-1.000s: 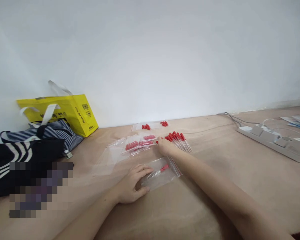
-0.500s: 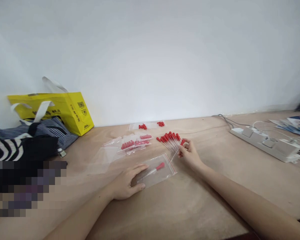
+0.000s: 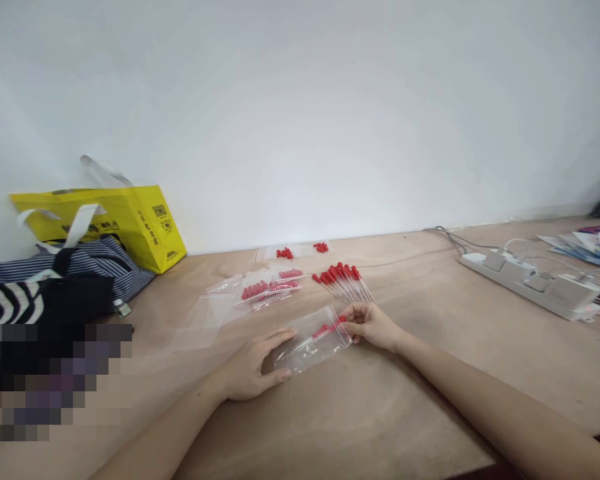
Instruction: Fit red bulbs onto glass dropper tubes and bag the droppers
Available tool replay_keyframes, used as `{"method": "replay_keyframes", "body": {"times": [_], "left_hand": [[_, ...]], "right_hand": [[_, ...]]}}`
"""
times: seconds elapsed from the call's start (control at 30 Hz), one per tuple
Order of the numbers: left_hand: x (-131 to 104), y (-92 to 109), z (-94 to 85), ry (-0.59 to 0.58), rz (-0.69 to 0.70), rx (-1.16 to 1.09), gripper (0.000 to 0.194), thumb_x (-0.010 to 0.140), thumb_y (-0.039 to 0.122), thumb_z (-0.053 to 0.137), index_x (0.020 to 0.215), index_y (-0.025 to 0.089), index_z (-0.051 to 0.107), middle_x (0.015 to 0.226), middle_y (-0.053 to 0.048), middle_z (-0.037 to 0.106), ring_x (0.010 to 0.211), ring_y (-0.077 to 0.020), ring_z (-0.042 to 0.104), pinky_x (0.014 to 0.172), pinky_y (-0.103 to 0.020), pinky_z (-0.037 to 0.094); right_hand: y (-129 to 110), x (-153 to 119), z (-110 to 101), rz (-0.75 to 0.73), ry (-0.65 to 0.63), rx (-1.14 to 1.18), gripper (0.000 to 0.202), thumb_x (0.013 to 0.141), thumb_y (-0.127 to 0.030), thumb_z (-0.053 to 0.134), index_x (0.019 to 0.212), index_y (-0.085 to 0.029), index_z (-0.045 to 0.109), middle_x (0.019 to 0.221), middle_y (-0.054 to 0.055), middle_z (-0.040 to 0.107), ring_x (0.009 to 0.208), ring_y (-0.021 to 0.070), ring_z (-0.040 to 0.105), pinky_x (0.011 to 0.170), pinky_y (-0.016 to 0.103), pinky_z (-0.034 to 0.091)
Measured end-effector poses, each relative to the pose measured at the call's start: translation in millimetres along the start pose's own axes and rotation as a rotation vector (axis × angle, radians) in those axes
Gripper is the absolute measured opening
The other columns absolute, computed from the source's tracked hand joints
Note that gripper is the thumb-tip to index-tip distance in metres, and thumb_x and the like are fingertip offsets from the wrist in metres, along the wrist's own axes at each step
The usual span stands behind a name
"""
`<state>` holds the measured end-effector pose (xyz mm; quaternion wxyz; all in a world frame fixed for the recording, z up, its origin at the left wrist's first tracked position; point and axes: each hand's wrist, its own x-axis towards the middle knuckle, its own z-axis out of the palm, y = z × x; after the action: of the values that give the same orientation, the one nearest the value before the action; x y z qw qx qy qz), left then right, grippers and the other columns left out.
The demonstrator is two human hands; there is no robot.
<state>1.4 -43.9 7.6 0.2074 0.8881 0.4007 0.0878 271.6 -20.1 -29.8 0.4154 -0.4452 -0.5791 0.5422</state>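
Observation:
A clear zip bag [image 3: 305, 357] lies on the table with a red-topped dropper [image 3: 321, 331] inside. My left hand [image 3: 255, 363] rests at the bag's left end, thumb and fingers spread apart on its edge. At the bag's right end, my right hand [image 3: 367, 327] pinches the red bulb of a second dropper [image 3: 343, 319], whose tube reaches into the bag's mouth. Just behind my right hand, several red-topped droppers [image 3: 341, 280] lie fanned out. Filled clear bags with red bulbs [image 3: 255, 290] are to the left of them.
Near the wall are small piles of red bulbs [image 3: 285, 253] on clear plastic. A yellow bag [image 3: 150, 227] and dark striped cloth [image 3: 100, 260] stand at the left. A white power strip [image 3: 530, 283] with cables and some leaflets [image 3: 580, 247] are at the right.
My right hand has moved left and nearer, bringing its dropper from beside the fanned droppers to the bag's mouth, partly in. My left hand has stayed in place.

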Motion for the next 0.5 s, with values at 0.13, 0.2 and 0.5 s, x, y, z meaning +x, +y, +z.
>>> {"method": "replay_keyframes", "body": {"times": [0.13,0.2,0.5], "left_hand": [[0.2,-0.8,0.0,0.002,0.001,-0.010,0.056,0.077,0.042,0.051,0.128,0.026,0.035,0.135,-0.005,0.038,0.122,-0.0258,0.035,0.100,-0.044,0.030],[0.3,-1.9,0.3,-0.003,0.000,-0.009,0.056,0.077,0.043,0.050,0.129,0.026,0.035,0.135,-0.005,0.037,0.122,-0.0259,0.034,0.101,-0.045,0.029],[1.2,-0.1,-2.1,-0.018,0.020,-0.006,0.056,0.077,0.040,0.051,0.129,0.025,0.035,0.135,-0.004,0.038,0.123,-0.0251,0.033,0.102,-0.043,0.028]], "right_hand": [[-3.9,0.0,0.2,-0.090,-0.166,-0.214,0.027,0.066,-0.040,0.063,0.076,-0.015,0.066,0.054,-0.002,0.056,0.045,0.0066,0.046,0.042,0.018,0.035],[-6.1,0.6,1.4,-0.211,-0.225,-0.274,0.025,0.069,-0.039,0.061,0.077,-0.017,0.069,0.064,-0.001,0.059,0.053,0.0075,0.047,0.047,0.018,0.037],[8.3,9.1,5.9,-0.099,-0.070,-0.316,0.026,0.061,-0.038,0.065,0.051,-0.015,0.058,0.043,-0.004,0.047,0.040,0.0062,0.037,0.040,0.018,0.027]]}}
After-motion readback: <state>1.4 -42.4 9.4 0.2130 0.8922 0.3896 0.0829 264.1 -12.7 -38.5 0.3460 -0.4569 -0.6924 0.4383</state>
